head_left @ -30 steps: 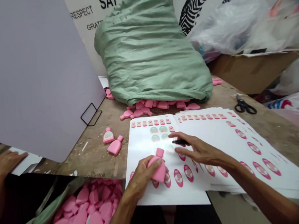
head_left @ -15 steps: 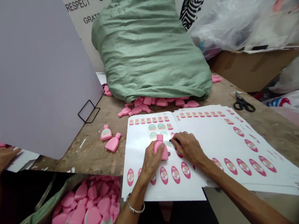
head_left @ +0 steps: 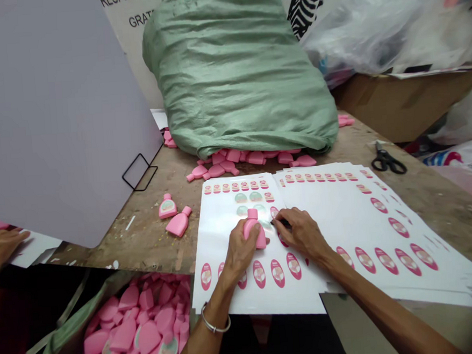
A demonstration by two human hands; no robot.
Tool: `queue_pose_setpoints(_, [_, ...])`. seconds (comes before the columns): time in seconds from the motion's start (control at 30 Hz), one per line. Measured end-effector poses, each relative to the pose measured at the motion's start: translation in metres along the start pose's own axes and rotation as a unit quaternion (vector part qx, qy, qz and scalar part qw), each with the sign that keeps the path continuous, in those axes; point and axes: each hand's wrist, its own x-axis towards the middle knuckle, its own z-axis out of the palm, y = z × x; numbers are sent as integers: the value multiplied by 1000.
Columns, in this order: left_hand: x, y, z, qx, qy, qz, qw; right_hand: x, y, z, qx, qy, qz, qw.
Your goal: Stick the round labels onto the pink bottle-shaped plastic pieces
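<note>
At the near edge of the workbench [head_left: 143, 243], left hand [head_left: 241, 248] has a pink bottle [head_left: 253, 227] gripped, thumb across it, neck pointing away, over the left sticker sheet [head_left: 220, 237]. Right hand [head_left: 301, 230] just beside, fingers pinched narrow on a small dark tool [head_left: 283, 224]. Tip is by the green stickers; can't tell from here if it touches. Two more bottles lie left of the sheet: one labelled [head_left: 167, 207], one with a plain face up [head_left: 179, 222]. Sheet stack [head_left: 327, 213] to the right, black scissors [head_left: 387, 162] beyond. Green sack [head_left: 246, 84] behind, pink bottles along its base. Co-worker's hand [head_left: 1, 250] far left.
</note>
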Motion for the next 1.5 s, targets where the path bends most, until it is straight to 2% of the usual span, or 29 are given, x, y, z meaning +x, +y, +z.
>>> queue_pose_setpoints(0.17, [1,-3,0,-6,-3,-1,1000,-2,-6,-2,1,18,6,1000])
queue_pose_setpoints(0.3, [0,-1,0,-11,-5,2,1000,-3,-12,-4,-46,77,-61,994])
queue_pose_setpoints(0.43, [-1,1,0,-24,-2,0,1000,-6,-15,-7,-14,131,-81,988])
queue_pose_setpoints(0.53, [-2,1,-1,-43,13,9,999,-8,-19,-13,37,150,-42,987])
queue_pose_setpoints(0.6, [-4,1,-1,-80,33,9,996,-7,-25,-22,115,163,40,979])
queue_pose_setpoints(0.67, [-7,3,1,-149,41,-5,988,-6,-34,-31,201,147,119,961])
queue_pose_setpoints(0.73, [-11,8,3,-222,27,-24,974,-6,-45,-39,255,106,143,950])
queue_pose_setpoints(0.83, [-18,17,6,-273,3,-39,961,-8,-60,-45,285,70,113,949])
queue_pose_setpoints(1.0, [-26,29,8,-288,-9,-35,957,-9,-73,-45,304,70,97,945])
queue_pose_setpoints(1.5, [-27,31,5,-294,-19,-28,955,-9,-79,-49,281,83,74,953])
